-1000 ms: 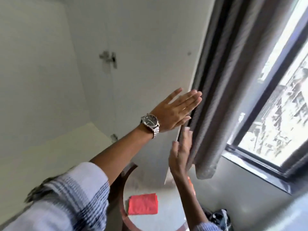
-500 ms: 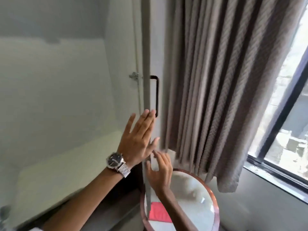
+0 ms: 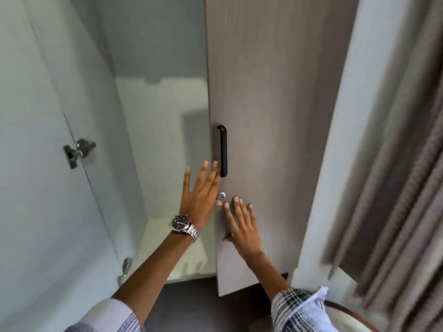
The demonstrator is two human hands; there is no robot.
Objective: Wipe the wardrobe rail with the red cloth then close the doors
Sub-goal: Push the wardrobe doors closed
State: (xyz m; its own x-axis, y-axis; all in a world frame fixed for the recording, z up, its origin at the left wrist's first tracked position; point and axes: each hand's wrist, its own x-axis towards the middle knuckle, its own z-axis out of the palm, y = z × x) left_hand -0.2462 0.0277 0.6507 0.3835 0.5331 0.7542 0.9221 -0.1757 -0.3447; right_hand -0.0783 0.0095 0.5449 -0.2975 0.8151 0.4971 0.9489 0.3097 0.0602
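On the far left the pale left door (image 3: 36, 164) stands wide open, its hinge (image 3: 79, 150) showing. The wardrobe inside (image 3: 158, 130) is bare. The left hand (image 3: 200, 200), with a wristwatch (image 3: 183, 224), has its grip wide, fingertips by the black handle (image 3: 223, 150). The right hand (image 3: 243, 226) lies flat, fingers spread, on the grey right door (image 3: 275, 92), holding nothing. Curtains (image 3: 395, 188) hang at right. No red cloth or rail shows.

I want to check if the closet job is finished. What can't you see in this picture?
- Wardrobe rail: not in the head view, above the top edge or hidden by the right door.
- Red cloth: out of frame.
- Round table: cut off at the bottom corner.
- Curtain: blurred.
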